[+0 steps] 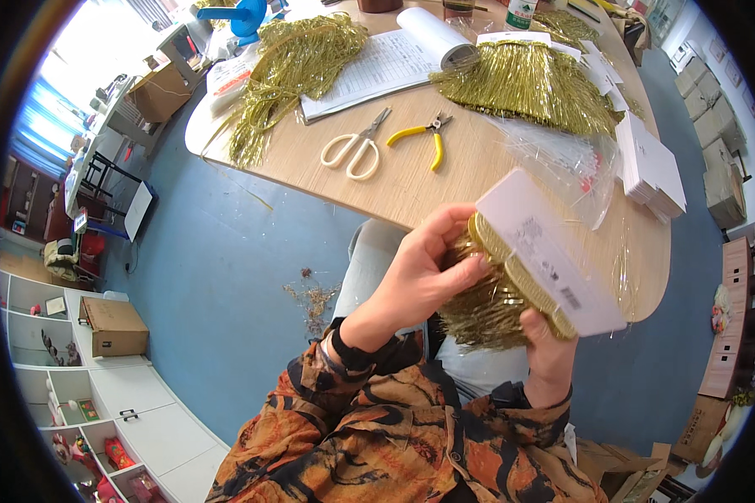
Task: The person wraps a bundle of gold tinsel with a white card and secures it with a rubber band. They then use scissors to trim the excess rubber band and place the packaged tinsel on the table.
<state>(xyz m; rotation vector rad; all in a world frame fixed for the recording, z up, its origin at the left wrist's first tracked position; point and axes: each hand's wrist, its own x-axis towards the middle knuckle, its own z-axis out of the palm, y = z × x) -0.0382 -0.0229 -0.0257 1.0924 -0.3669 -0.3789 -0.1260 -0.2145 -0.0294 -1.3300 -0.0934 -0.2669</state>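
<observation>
Over my lap, beside the table's front edge, I hold a bundle of gold tinsel fringe (482, 310) by its gathered top band. My left hand (432, 272) is closed round the band's upper left end, thumb lying across it. At the lower right end my right hand (549, 348) grips the same band, its fingers mostly hidden under the bundle. A white header card (549, 256) with a barcode is attached along the band and tilts up to the right. On the table lie cream-handled scissors (354, 152) and yellow-handled cutting pliers (428, 141).
Loose gold tinsel (298, 67) is heaped at the table's left, beside printed sheets (365, 80). More carded fringe (533, 88) lies at the back right. Clear plastic bags (562, 163) and a stack of white cards (648, 163) sit near the right edge. Scraps (315, 298) litter the blue floor.
</observation>
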